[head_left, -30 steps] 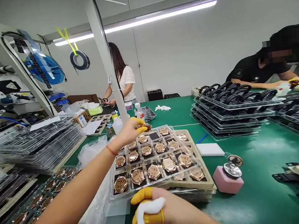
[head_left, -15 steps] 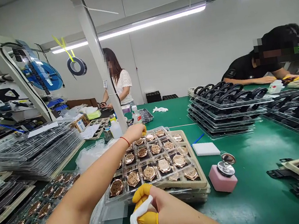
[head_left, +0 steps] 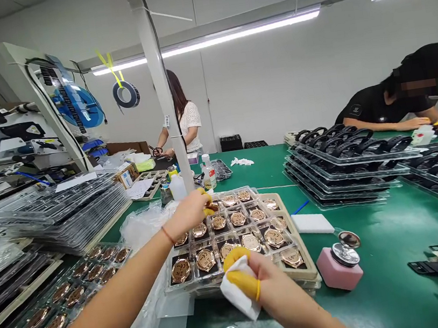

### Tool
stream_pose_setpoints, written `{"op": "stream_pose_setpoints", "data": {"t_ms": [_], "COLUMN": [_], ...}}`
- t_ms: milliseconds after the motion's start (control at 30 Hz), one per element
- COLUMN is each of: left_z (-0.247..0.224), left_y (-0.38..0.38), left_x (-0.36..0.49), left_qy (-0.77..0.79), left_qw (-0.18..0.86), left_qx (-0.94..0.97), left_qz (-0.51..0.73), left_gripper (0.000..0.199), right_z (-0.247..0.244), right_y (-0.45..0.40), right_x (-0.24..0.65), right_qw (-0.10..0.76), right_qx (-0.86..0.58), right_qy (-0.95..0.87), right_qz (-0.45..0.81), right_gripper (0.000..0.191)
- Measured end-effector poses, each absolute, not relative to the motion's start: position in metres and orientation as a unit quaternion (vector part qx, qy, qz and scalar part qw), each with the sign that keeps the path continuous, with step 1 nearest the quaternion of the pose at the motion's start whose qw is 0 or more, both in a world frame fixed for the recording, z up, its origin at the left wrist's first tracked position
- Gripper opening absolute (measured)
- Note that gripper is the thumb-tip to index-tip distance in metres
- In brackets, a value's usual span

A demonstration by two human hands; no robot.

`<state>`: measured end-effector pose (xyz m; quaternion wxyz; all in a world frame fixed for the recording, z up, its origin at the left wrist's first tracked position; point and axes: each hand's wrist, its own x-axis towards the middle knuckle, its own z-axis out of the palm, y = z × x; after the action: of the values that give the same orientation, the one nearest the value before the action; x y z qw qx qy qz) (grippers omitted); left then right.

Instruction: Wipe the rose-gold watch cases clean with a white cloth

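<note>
A clear tray [head_left: 210, 241] of rose-gold round watch cases, their engraved backs up, rests at an angle on a beige tray [head_left: 301, 244]. My left hand [head_left: 193, 211], with yellow finger covers, reaches over the tray's back left part; its fingertips are closed on a watch case [head_left: 211, 207]. Near the tray's front edge my right hand [head_left: 255, 278], also in yellow finger covers, grips a folded white cloth [head_left: 239, 291]. Right of the trays stands a pink bottle [head_left: 340, 272] with a metal top.
Stacked trays of black straps [head_left: 350, 167] stand at the right. A white block [head_left: 312, 223] lies behind the pink bottle. Stacked clear trays [head_left: 63, 213] and another tray of watch cases [head_left: 60, 311] are at the left. Two people work across the table, beyond a white post [head_left: 164, 95].
My left hand has drawn back slightly toward me, and a watch case now shows at its fingertips. My right hand with the cloth has risen toward the tray's front edge. The view has shifted left.
</note>
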<state>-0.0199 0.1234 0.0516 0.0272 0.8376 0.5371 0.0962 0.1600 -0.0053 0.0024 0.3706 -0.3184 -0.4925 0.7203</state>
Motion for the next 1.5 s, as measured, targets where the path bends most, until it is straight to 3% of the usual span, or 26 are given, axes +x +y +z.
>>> {"op": "stream_pose_setpoints", "data": {"t_ms": [100,133,200,267,433,533,633,733,933,1033,1133,1267,1400,1500], "left_z": [0.046,0.042,0.033,0.026,0.017,0.009,-0.003,-0.013,-0.019,-0.019,-0.012,0.000,-0.001,-0.010], "left_y": [0.058,0.039,0.012,-0.001,0.004,0.005,0.004,0.008,0.015,0.014,0.012,0.011,0.010,0.009], "left_x": [-0.013,-0.009,-0.002,0.002,-0.001,-0.001,0.007,0.016,0.018,0.015,0.010,0.006,0.008,0.013], "left_qy": [0.501,0.473,0.426,0.413,0.395,0.410,0.381,0.338,0.299,0.321,0.367,0.391,0.399,0.371], "left_qw": [0.080,0.160,0.296,0.344,0.284,0.142,-0.021,-0.112,-0.128,-0.026,0.075,0.169,0.172,0.073], "left_qx": [0.849,0.842,0.812,0.783,0.816,0.834,0.832,0.831,0.857,0.835,0.805,0.797,0.804,0.824], "left_qz": [0.149,0.203,0.267,0.314,0.313,0.340,0.402,0.427,0.400,0.446,0.460,0.428,0.405,0.423], "left_gripper": [0.012,0.012,0.016,0.019,0.016,0.011,0.021,0.026,0.022,0.009,0.009,0.014,0.013,0.012], "right_z": [0.007,0.009,0.012,0.013,0.003,-0.012,-0.022,-0.021,-0.005,-0.004,0.001,0.010,-0.002,-0.019], "right_y": [0.003,0.004,0.006,0.006,0.005,0.008,0.010,0.012,0.027,0.035,0.031,0.015,0.010,0.014], "right_x": [0.173,0.176,0.181,0.183,0.178,0.169,0.159,0.156,0.172,0.188,0.199,0.192,0.170,0.157], "right_qw": [0.519,0.549,0.545,0.494,0.481,0.518,0.564,0.560,0.468,0.517,0.585,0.515,0.531,0.596], "right_qx": [-0.308,-0.304,-0.305,-0.320,-0.321,-0.329,-0.377,-0.425,-0.408,-0.423,-0.427,-0.377,-0.352,-0.384], "right_qy": [-0.551,-0.585,-0.654,-0.709,-0.791,-0.779,-0.709,-0.638,-0.526,-0.500,-0.489,-0.643,-0.680,-0.564], "right_qz": [0.576,0.513,0.427,0.388,0.199,0.131,0.190,0.314,0.581,0.551,0.486,0.423,0.364,0.425], "right_gripper": [0.016,0.012,0.011,0.021,0.022,0.018,0.010,0.007,0.023,0.026,0.026,0.025,0.015,0.017]}}
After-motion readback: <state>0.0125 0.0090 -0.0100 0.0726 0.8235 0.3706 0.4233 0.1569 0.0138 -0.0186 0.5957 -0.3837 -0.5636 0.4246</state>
